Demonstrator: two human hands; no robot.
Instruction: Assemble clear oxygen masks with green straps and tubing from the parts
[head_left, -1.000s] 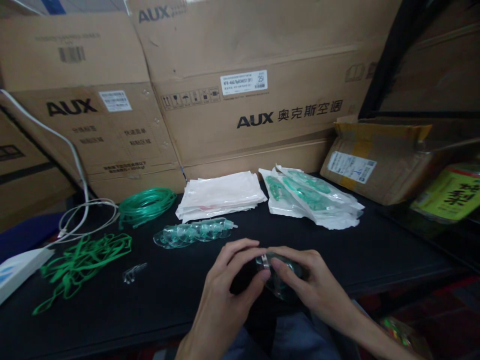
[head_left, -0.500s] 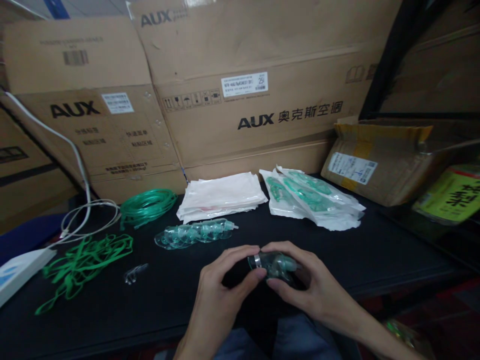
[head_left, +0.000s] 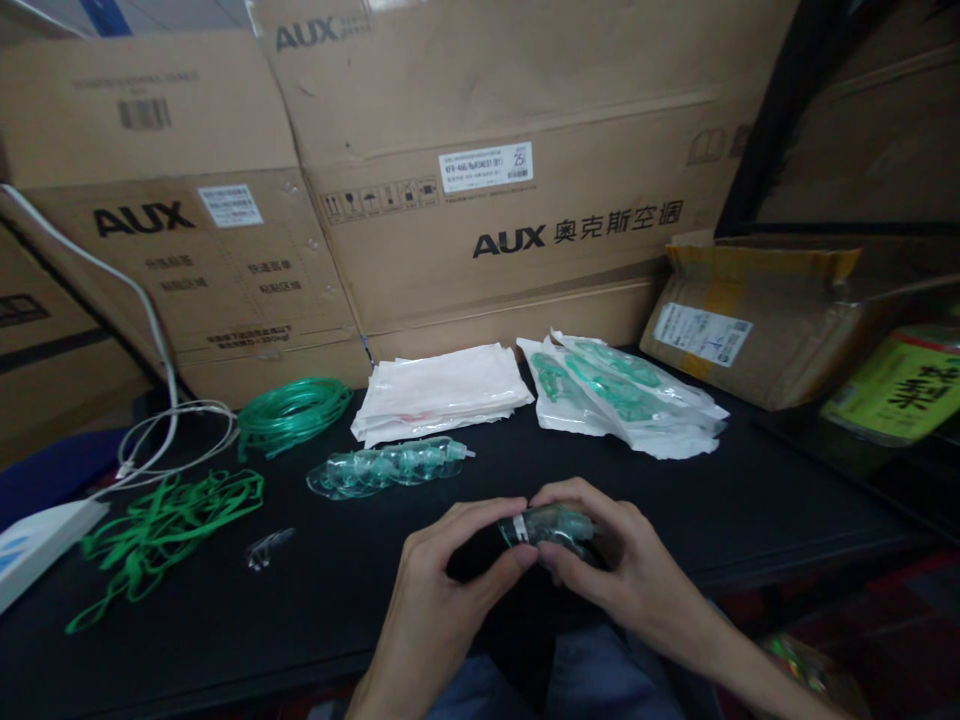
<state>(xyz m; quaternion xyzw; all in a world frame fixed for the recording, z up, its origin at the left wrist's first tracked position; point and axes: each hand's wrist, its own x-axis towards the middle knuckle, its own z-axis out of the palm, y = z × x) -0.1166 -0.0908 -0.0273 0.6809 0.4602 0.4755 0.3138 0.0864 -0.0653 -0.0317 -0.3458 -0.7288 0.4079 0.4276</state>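
Note:
Between my two hands is a clear green oxygen mask (head_left: 551, 525) with a silvery metal strip (head_left: 520, 528) across it. My left hand (head_left: 457, 575) pinches its left end near the strip, thumb below and fingers above. My right hand (head_left: 615, 555) grips the right side the same way, its fingers partly hiding the mask. Behind my hands a row of nested clear green masks (head_left: 390, 467) lies on the black table (head_left: 337, 580). Small clear plastic pieces (head_left: 268, 548) lie to the left of my left hand.
Green elastic straps (head_left: 169, 530) and coiled green tubing (head_left: 294, 415) lie at the left, by a white cable (head_left: 161, 330). White pouches (head_left: 442, 390) and packed masks (head_left: 619, 395) sit behind. Large cardboard boxes (head_left: 585, 120) wall the back; a smaller open box (head_left: 750, 330) stands right.
My thumbs and fingers have shifted slightly on the mask, and the two hands are a little closer together. The view has moved slightly; the things on the table are unchanged.

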